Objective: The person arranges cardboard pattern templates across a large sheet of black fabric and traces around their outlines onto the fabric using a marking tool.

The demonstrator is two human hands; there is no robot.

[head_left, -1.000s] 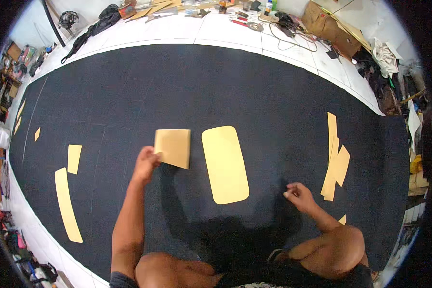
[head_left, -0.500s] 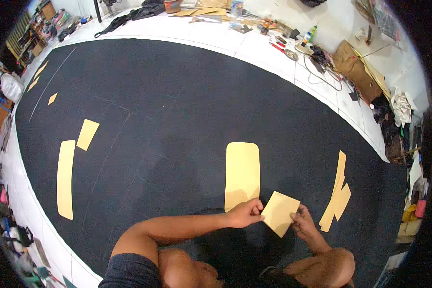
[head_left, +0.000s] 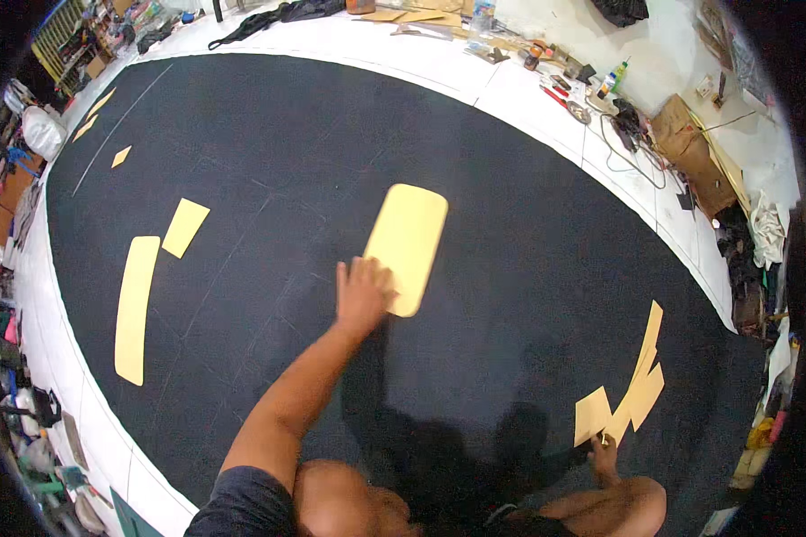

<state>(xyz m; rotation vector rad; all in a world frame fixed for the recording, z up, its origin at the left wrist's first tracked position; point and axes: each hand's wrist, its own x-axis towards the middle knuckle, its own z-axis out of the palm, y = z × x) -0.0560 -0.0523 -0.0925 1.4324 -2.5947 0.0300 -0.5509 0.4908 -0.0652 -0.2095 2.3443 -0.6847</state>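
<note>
Black sheet material (head_left: pixel 501 268) is spread out before me. My left hand (head_left: pixel 365 294) reaches forward, fingers spread and flat over the lower left edge of a yellow, round-cornered cardboard piece (head_left: pixel 410 237). That piece lies tilted on the black sheet. Low on the right, my right hand (head_left: pixel 605 458) has its fingers closed by the bottom corner of a small four-sided yellow piece (head_left: pixel 591 416). Something small and pale shows at those fingertips, too small to name. Overlapping yellow strips (head_left: pixel 640 380) lie just beyond that hand.
On the left lie a long yellow strip (head_left: pixel 137 309), a tapered yellow piece (head_left: pixel 186 228) and several small ones. White floor tiles (head_left: pixel 439 79) border the sheet. By the wall are bottles (head_left: pixel 613 79), cables and a cardboard box (head_left: pixel 690 152). Clutter lines the left side.
The round-cornered piece has moved forward and left and now tilts, with my left hand on it. My right hand has brought the small four-sided piece down beside the strips at right.
</note>
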